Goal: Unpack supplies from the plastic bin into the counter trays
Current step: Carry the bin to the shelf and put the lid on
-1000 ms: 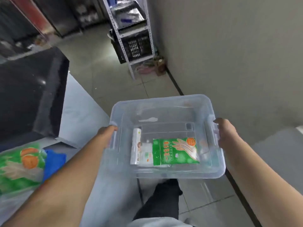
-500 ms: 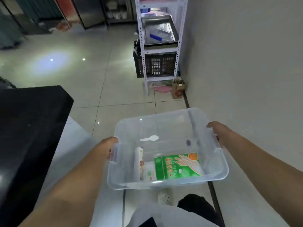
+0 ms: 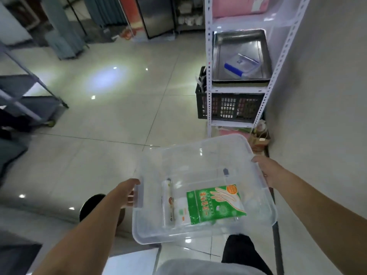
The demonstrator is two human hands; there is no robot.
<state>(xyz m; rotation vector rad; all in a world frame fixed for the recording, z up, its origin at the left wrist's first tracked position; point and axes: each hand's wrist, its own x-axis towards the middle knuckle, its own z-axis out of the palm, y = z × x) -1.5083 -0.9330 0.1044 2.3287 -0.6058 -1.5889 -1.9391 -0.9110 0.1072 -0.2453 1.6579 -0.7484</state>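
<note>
I carry a clear plastic bin [image 3: 198,153] in the air above the tiled floor. My left hand [image 3: 128,192] grips its left handle and my right hand [image 3: 267,168] grips its right rim. Inside lie a green packet of disposable gloves [image 3: 214,203], a white pack [image 3: 181,212] beside it, and a narrow white roll [image 3: 167,203] along the left. The bin tilts slightly down toward me.
A white metal shelf rack [image 3: 208,62] stands against the right wall, holding a steel tray [image 3: 240,54] and a black crate [image 3: 228,105]. A brown paper bag [image 3: 260,139] sits at its foot. A grey cart [image 3: 25,100] is at the left. My dark shoe [image 3: 240,249] shows below.
My view has swung away from the black counter toward the open floor and shelf rack. The bin stayed in both hands and shifted right in view.
</note>
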